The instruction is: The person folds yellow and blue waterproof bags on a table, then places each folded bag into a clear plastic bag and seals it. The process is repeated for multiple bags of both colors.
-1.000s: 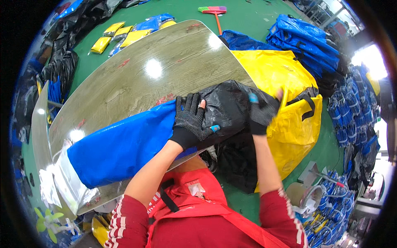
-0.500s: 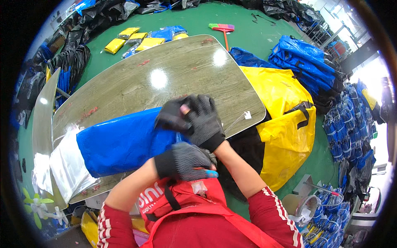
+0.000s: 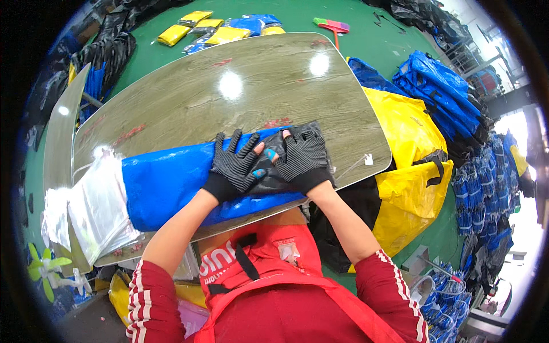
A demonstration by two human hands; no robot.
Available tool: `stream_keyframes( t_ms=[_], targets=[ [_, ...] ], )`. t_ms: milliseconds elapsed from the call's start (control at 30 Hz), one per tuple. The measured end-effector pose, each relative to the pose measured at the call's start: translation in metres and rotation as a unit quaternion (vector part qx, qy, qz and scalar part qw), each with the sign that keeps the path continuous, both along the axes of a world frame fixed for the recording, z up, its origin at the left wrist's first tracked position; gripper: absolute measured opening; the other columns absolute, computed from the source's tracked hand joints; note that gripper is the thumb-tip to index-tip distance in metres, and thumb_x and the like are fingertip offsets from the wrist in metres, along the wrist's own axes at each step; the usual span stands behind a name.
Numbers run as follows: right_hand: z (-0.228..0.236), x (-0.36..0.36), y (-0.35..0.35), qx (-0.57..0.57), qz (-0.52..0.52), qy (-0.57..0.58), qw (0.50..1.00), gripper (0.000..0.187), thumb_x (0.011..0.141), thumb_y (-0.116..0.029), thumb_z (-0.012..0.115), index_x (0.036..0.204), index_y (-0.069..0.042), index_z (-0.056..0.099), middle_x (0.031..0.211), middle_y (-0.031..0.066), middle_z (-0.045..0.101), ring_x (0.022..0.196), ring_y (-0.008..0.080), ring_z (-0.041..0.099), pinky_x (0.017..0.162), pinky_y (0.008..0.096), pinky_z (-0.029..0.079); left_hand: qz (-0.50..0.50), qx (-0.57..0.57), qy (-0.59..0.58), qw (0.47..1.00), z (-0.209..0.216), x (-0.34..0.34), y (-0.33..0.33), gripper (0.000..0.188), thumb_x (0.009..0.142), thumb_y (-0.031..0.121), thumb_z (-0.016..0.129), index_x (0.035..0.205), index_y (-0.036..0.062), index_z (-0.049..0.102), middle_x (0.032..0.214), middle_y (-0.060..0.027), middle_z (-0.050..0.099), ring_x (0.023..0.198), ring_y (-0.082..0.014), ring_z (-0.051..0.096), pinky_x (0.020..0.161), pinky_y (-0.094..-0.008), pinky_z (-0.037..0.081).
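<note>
Around the wood-grain table point(image 3: 229, 97) the green floor point(image 3: 171, 57) is crowded: flat yellow and blue packs point(image 3: 220, 28) lie beyond the far edge, a red-headed broom point(image 3: 333, 26) beside them, black bags point(image 3: 108, 54) to the far left. To the right a large yellow bag point(image 3: 409, 154) hangs against the table's edge, with stacked blue bags point(image 3: 443, 94) past it. A small white tag point(image 3: 369, 159) sits on the table near its right corner.

The rolled blue bag point(image 3: 171, 183) lies along the near edge of the table, its long axis running left to right and tilted slightly up toward the right. Its left end slides into a clear plastic sleeve point(image 3: 100, 206) that overhangs the table's left corner; its right end is a black bundle point(image 3: 274, 166).

Both hands wear black gloves. The left hand point(image 3: 234, 166) lies flat with fingers spread, pressing on the roll beside the black end. The right hand point(image 3: 303, 157) presses palm-down on the black bundle, fingers flat, not curled around it. The two hands touch at the thumbs.
</note>
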State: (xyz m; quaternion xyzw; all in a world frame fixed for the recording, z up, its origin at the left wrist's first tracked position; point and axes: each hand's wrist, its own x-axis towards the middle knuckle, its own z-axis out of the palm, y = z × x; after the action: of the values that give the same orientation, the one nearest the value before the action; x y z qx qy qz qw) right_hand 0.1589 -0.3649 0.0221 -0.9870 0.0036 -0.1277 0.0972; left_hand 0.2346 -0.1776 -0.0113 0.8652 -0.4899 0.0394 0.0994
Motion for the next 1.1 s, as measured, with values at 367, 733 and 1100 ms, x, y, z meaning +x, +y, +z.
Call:
stream_keyframes(
  t_ms=[367,733,1100],
  targets=[
    [0.013,0.018,0.087,-0.081,0.011,0.109,0.991,0.092,0.080,-0.070,0.049,0.146,-0.008,0.033,0.140,0.0292,0.041,0.132,0.0464,0.034,0.105,0.0728,0.008,0.407,-0.070,0.035,0.910,0.007,0.003,0.226,0.106,0.075,0.055,0.070,0.150,-0.0004,0.017,0.153,-0.0268,0.020,0.141,-0.0389,0.024,0.116,-0.0456,0.018],
    [-0.032,0.013,0.133,0.015,0.211,-0.018,0.977,0.057,0.086,-0.056,0.051,0.131,-0.022,0.056,0.141,0.0225,0.045,0.137,0.0468,0.028,0.107,0.0722,0.005,0.336,-0.483,0.605,0.537,0.012,-0.048,0.278,0.043,0.084,0.025,0.069,0.118,0.0014,0.059,0.104,-0.0092,0.065,0.090,-0.0188,0.063,0.082,-0.0328,0.051],
    [-0.076,-0.045,0.084,0.392,0.195,-0.054,0.897,0.047,0.090,-0.028,0.052,0.132,-0.008,0.049,0.132,0.0172,0.050,0.126,0.0320,0.046,0.113,0.0444,0.029,0.007,-0.318,0.390,0.864,0.148,-0.047,0.056,0.062,0.094,0.041,0.055,0.145,0.0092,0.037,0.144,-0.0163,0.040,0.132,-0.0288,0.041,0.110,-0.0407,0.032]
  ],
)
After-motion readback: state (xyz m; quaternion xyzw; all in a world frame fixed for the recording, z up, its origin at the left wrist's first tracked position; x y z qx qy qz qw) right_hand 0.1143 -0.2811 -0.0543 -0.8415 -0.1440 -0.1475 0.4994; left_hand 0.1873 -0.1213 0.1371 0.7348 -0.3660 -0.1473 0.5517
